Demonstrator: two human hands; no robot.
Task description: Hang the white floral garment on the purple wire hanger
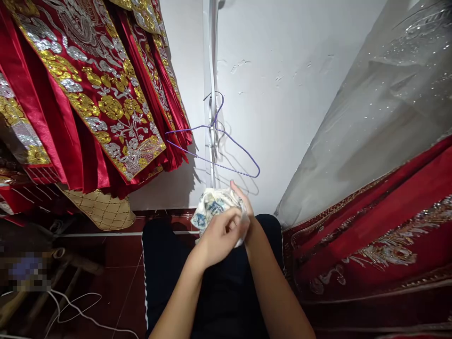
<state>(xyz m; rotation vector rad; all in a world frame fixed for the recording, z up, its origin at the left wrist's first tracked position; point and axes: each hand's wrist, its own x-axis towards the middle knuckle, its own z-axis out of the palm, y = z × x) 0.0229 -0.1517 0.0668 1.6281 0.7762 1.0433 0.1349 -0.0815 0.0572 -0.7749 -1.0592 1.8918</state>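
Observation:
A bunched white cloth [212, 200] with a blue floral print is held above my lap. My left hand [221, 235] is closed, its thumb and fingers pinching the cloth's right edge. Behind that edge, my right hand [247, 207] supports the cloth; one finger points up past it while the others are hidden. Straight ahead, a bare purple wire hanger [231, 165] hangs on a pale vertical pole [212, 56], above the cloth and apart from both hands.
Red embroidered garments [113, 103] hang at the left. On the right are a sheer sparkling cover [353, 127] and red beaded fabric [381, 254]. A white cable [81, 314] lies on the red tile floor [120, 263], near a wooden stool [76, 263].

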